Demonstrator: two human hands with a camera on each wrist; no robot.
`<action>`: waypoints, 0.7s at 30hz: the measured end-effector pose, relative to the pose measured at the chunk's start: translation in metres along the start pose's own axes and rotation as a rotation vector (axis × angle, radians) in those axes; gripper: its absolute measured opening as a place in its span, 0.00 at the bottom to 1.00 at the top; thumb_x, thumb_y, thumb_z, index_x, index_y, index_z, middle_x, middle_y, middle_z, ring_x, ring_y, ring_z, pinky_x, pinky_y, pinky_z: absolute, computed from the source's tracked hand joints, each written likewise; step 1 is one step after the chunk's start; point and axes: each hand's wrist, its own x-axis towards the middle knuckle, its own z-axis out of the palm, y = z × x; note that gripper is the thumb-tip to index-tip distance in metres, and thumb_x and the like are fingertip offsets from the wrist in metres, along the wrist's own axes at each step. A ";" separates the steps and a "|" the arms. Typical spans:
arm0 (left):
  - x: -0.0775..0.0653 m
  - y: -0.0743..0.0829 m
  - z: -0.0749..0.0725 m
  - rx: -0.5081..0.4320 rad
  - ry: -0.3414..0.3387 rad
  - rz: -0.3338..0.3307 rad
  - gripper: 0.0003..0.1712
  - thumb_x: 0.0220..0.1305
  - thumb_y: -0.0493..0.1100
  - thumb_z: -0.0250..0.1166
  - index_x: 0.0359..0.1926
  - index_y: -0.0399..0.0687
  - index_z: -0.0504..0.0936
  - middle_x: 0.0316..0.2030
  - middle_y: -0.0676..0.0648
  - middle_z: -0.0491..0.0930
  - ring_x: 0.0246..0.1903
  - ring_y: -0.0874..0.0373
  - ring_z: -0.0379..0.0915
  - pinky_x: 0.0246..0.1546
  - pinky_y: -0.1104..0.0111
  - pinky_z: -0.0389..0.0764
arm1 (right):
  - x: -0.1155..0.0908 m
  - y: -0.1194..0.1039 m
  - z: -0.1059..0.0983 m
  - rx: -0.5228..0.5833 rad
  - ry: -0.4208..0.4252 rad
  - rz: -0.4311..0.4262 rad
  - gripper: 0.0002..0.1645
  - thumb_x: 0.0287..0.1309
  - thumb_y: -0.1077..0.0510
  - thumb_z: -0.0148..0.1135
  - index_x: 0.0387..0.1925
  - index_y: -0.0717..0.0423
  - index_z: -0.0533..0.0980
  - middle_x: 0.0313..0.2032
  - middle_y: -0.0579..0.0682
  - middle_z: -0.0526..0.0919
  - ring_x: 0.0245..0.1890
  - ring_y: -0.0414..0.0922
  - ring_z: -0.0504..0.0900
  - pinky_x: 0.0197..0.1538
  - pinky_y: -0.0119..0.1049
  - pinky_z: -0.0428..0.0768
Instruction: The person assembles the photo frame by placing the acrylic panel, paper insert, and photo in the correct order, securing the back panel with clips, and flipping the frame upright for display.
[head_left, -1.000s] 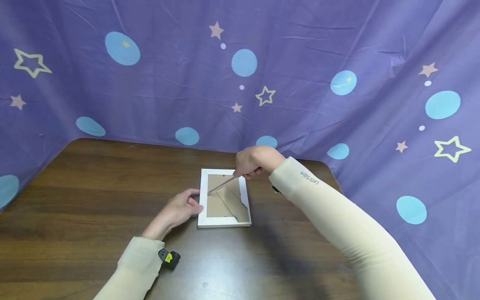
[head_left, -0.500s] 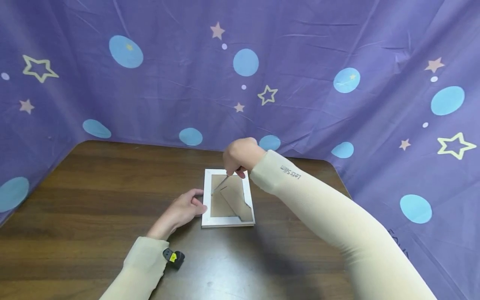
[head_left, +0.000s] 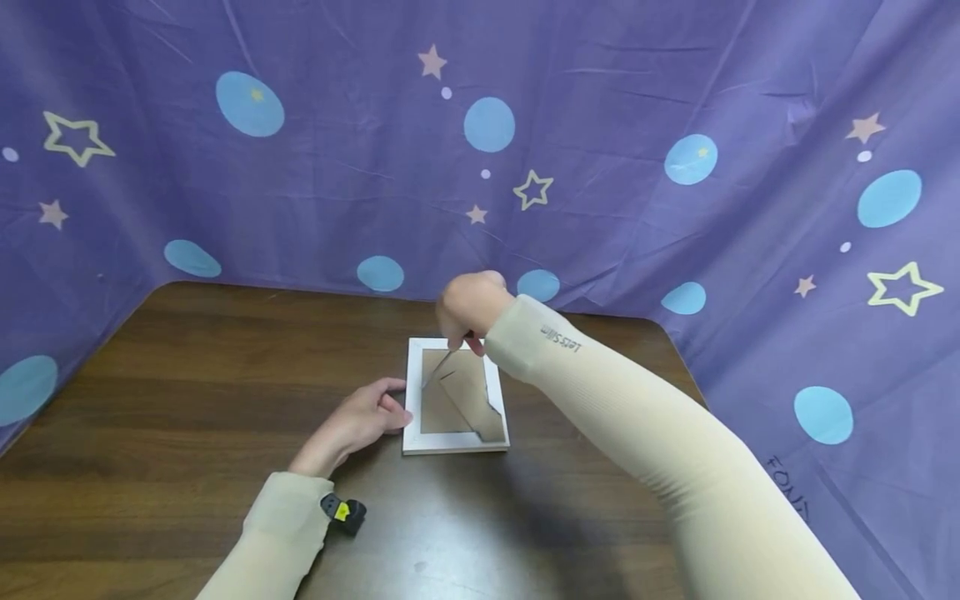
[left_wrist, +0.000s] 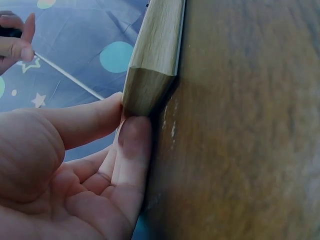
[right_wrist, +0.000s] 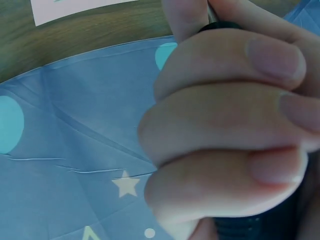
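You've got the picture frame (head_left: 450,442) flat on the table (head_left: 187,433), long axis pointing away: left hand (head_left: 363,417) pinching its left edge, right hand (head_left: 470,303) gripping a screwdriver-ish tool (head_left: 438,369) above the far end.

cream sleeves (head_left: 637,417), dark lettering (head_left: 561,338) near right cuff (head_left: 516,335), black left-wrist device (head_left: 356,517) with yellow patch (head_left: 342,512)

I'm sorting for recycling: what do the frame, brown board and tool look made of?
Frame: probably wood, face seemingly painted white; its side shows grain.
Board: perhaps matte cardboard or fibreboard; plain brown surface.
Tool: silvery shaft, likely shiny metal; dark handle, perhaps plastic.
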 end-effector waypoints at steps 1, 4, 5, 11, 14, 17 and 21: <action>0.000 0.000 0.000 -0.005 -0.004 -0.002 0.38 0.70 0.39 0.70 0.77 0.39 0.67 0.42 0.44 0.85 0.41 0.53 0.83 0.53 0.54 0.80 | 0.001 0.002 0.001 0.002 0.000 -0.003 0.22 0.76 0.41 0.54 0.42 0.42 0.92 0.21 0.35 0.82 0.27 0.34 0.76 0.61 0.43 0.71; -0.002 0.002 0.000 -0.006 -0.013 -0.008 0.39 0.70 0.39 0.70 0.77 0.39 0.67 0.42 0.43 0.84 0.40 0.53 0.85 0.51 0.54 0.83 | 0.004 0.007 0.005 0.020 -0.002 -0.007 0.23 0.76 0.41 0.53 0.44 0.42 0.92 0.17 0.35 0.78 0.22 0.32 0.74 0.62 0.44 0.71; -0.002 0.002 0.000 -0.005 -0.014 -0.011 0.38 0.70 0.39 0.70 0.77 0.39 0.67 0.42 0.43 0.84 0.40 0.53 0.85 0.51 0.55 0.84 | 0.005 0.009 0.007 0.030 -0.009 -0.006 0.23 0.76 0.40 0.53 0.44 0.42 0.92 0.16 0.35 0.77 0.21 0.32 0.74 0.62 0.44 0.70; -0.002 0.002 0.000 0.007 -0.010 -0.013 0.38 0.70 0.39 0.71 0.77 0.38 0.67 0.41 0.42 0.84 0.39 0.53 0.86 0.50 0.55 0.85 | 0.016 0.021 0.015 0.102 -0.059 -0.010 0.27 0.74 0.33 0.55 0.39 0.42 0.93 0.13 0.36 0.75 0.16 0.31 0.73 0.54 0.40 0.74; -0.002 0.001 0.000 0.013 -0.007 -0.016 0.38 0.71 0.39 0.70 0.77 0.39 0.67 0.41 0.42 0.84 0.38 0.54 0.86 0.51 0.54 0.85 | 0.023 0.029 0.019 0.184 -0.125 -0.046 0.30 0.76 0.35 0.55 0.33 0.48 0.92 0.14 0.38 0.74 0.15 0.32 0.71 0.39 0.32 0.74; -0.001 0.002 0.000 0.012 -0.005 -0.014 0.38 0.70 0.39 0.70 0.77 0.38 0.67 0.41 0.42 0.85 0.38 0.54 0.86 0.50 0.55 0.85 | 0.030 0.037 0.023 0.275 -0.219 -0.094 0.33 0.79 0.38 0.53 0.30 0.54 0.90 0.15 0.42 0.71 0.15 0.33 0.68 0.26 0.28 0.70; -0.001 0.003 0.000 0.006 -0.008 -0.014 0.38 0.70 0.39 0.71 0.77 0.38 0.67 0.40 0.42 0.85 0.38 0.53 0.86 0.49 0.56 0.85 | 0.036 0.045 0.029 0.313 -0.283 -0.142 0.33 0.81 0.39 0.50 0.32 0.56 0.89 0.17 0.43 0.68 0.17 0.34 0.66 0.22 0.26 0.66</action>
